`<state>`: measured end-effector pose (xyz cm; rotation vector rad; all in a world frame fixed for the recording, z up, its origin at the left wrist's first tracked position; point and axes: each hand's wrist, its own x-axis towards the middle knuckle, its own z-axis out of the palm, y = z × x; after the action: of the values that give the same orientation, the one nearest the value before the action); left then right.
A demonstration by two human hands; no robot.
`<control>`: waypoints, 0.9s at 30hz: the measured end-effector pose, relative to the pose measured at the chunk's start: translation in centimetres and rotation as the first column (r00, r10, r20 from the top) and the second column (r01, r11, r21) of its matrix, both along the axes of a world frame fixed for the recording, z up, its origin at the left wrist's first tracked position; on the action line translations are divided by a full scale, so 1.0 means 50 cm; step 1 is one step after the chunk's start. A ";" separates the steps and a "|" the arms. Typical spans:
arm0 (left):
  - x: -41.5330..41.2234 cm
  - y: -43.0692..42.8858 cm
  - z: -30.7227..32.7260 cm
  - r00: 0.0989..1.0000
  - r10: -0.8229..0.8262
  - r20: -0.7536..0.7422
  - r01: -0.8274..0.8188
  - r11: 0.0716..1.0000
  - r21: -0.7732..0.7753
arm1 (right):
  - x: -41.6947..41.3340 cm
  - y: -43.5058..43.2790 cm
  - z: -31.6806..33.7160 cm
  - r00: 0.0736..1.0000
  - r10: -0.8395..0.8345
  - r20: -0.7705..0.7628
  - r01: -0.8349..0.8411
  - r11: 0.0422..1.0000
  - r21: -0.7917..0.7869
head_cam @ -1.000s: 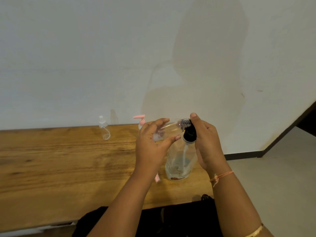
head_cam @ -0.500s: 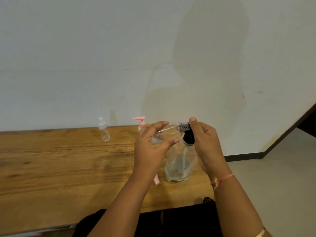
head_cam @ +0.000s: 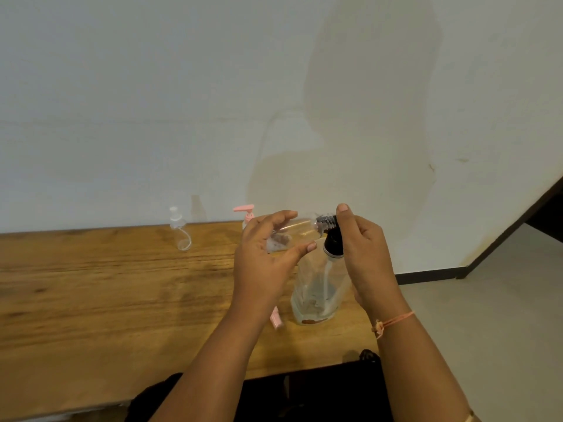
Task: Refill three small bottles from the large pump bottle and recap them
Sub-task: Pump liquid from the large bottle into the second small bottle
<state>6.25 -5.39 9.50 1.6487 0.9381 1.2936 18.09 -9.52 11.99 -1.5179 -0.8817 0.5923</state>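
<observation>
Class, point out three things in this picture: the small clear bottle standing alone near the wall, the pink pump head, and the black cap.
small clear bottle (head_cam: 179, 231), head view, on its clear body.
pink pump head (head_cam: 243, 208), head view, on its spout.
black cap (head_cam: 332, 243), head view, on its side.

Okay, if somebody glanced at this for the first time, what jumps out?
Two hands at centre: the left hand holds a small clear bottle tipped sideways against the black pump of the large bottle, which the right hand grips. Behind, a pink-pump bottle stands by the wall.
</observation>
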 end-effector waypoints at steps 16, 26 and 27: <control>0.003 0.001 0.002 1.000 -0.009 0.018 0.009 1.000 0.015 | 0.000 -0.001 0.005 0.996 0.019 -0.089 -0.017 1.000 0.025; 0.000 -0.002 0.005 1.000 -0.006 -0.002 0.006 1.000 0.001 | -0.002 -0.010 0.007 0.990 0.025 -0.138 -0.023 1.000 0.010; 0.000 -0.003 0.007 1.000 -0.010 0.002 0.010 1.000 0.009 | 0.002 -0.012 0.009 0.986 0.030 -0.161 -0.029 1.000 0.011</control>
<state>6.27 -5.53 9.84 1.6572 0.9231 1.2941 18.18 -10.12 12.44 -1.4292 -0.7825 0.7215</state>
